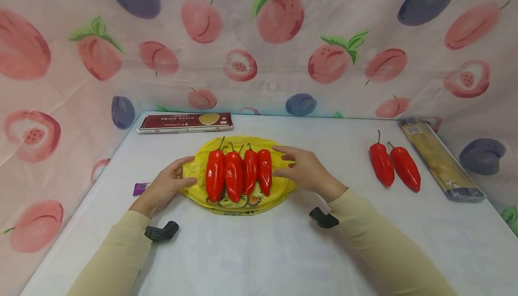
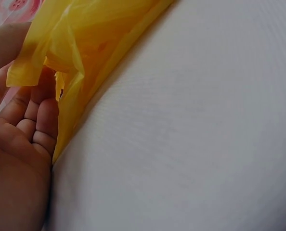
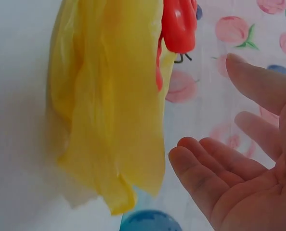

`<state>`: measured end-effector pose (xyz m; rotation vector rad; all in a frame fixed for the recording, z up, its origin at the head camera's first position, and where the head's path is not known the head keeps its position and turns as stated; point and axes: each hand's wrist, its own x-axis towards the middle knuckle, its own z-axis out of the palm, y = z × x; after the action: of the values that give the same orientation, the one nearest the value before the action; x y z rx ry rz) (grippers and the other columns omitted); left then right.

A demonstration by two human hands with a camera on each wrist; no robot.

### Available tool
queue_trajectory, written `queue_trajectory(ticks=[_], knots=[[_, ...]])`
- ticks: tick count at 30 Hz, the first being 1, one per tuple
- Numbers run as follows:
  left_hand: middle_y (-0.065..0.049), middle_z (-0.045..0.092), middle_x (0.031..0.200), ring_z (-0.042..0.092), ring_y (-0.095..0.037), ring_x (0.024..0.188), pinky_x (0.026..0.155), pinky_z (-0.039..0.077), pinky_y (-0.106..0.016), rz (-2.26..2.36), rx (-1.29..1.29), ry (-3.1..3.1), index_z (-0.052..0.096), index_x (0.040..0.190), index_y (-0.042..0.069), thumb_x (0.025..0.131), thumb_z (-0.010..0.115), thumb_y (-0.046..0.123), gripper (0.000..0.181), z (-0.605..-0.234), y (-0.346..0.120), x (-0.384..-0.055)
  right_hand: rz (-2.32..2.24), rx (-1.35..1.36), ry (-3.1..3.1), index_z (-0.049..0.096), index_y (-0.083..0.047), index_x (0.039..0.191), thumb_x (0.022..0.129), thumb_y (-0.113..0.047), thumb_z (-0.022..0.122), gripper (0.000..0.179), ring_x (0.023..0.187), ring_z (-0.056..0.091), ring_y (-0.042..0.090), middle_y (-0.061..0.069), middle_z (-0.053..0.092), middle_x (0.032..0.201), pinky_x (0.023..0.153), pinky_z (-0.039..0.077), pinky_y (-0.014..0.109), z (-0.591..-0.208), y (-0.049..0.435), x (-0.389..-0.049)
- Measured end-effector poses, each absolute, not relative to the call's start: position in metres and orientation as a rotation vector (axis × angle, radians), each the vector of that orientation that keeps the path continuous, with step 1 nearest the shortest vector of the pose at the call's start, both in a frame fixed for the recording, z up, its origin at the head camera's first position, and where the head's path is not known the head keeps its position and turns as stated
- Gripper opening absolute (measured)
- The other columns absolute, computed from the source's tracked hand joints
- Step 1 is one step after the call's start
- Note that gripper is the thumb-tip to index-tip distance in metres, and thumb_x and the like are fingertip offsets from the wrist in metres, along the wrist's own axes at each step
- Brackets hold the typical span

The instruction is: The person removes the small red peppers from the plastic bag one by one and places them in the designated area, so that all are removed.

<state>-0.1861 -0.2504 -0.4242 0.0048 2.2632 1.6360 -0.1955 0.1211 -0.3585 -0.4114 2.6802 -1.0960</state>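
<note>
Several glossy red peppers (image 1: pixel 233 174) lie side by side, stems pointing away, on a flattened yellow plastic bag (image 1: pixel 198 197) with dark print. At the bag's left edge is my left hand (image 1: pixel 165 186), its thumb apart from the fingers. In the left wrist view, loose yellow plastic (image 2: pixel 80 62) hangs in front of its fingertips, so their contact is partly hidden. My right hand (image 1: pixel 309 172) is at the bag's right edge, next to the rightmost pepper. The right wrist view shows its thumb and fingers spread, nothing between them, beside the hanging plastic (image 3: pixel 119 106).
Two more red peppers (image 1: pixel 381 164) lie to the right, beside a clear pack of spaghetti (image 1: pixel 441 161). A dark red spaghetti pack (image 1: pixel 186 123) lies at the back left. One small purple packet (image 1: pixel 140 189) is partly hidden by the left hand. Fruit-printed cloth (image 1: pixel 275 62) walls the white table.
</note>
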Motion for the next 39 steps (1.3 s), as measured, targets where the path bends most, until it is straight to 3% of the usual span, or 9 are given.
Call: queue_trajectory(ticks=[13, 21, 29, 39], knots=[[-0.011, 0.031, 0.161, 0.038, -0.030, 0.141, 0.098, 0.045, -0.019, 1.660, 0.012, 2.263, 0.027, 0.159, 0.016, 0.094, 0.070, 0.021, 0.078, -0.425, -0.251, -0.185, -1.166, -0.524, 2.618, 0.054, -0.016, 0.146, 0.089, -0.021, 0.077, 0.061, 0.119, 0.058, 0.028, 0.008, 0.059, 0.136, 0.090, 0.056, 0.038, -0.365, 0.077, -0.196], [-0.013, 0.032, 0.160, 0.040, -0.031, 0.139, 0.097, 0.046, -0.019, 1.665, 0.014, 2.253, 0.027, 0.159, 0.015, 0.094, 0.070, 0.020, 0.077, -0.425, -0.252, -0.185, -1.113, -0.512, 2.578, 0.051, -0.021, 0.148, 0.089, -0.026, 0.078, 0.065, 0.108, 0.059, 0.021, 0.005, 0.063, 0.126, 0.082, 0.058, 0.031, -0.367, 0.054, -0.195], [-0.013, 0.032, 0.160, 0.040, -0.031, 0.139, 0.100, 0.045, -0.022, 1.658, 0.015, 2.242, 0.027, 0.159, 0.015, 0.094, 0.070, 0.022, 0.079, -0.423, -0.250, -0.184, -1.129, -0.491, 2.525, 0.050, -0.025, 0.149, 0.090, -0.023, 0.077, 0.065, 0.118, 0.056, 0.020, 0.001, 0.059, 0.133, 0.089, 0.056, 0.032, -0.371, 0.040, -0.192], [-0.013, 0.032, 0.160, 0.042, -0.031, 0.138, 0.098, 0.046, -0.020, 1.670, 0.021, 2.236, 0.027, 0.159, 0.016, 0.094, 0.070, 0.022, 0.078, -0.424, -0.250, -0.184, -1.027, -0.512, 2.572, 0.048, -0.023, 0.150, 0.091, -0.025, 0.076, 0.066, 0.112, 0.054, 0.018, 0.002, 0.059, 0.132, 0.088, 0.056, 0.031, -0.368, 0.030, -0.189]])
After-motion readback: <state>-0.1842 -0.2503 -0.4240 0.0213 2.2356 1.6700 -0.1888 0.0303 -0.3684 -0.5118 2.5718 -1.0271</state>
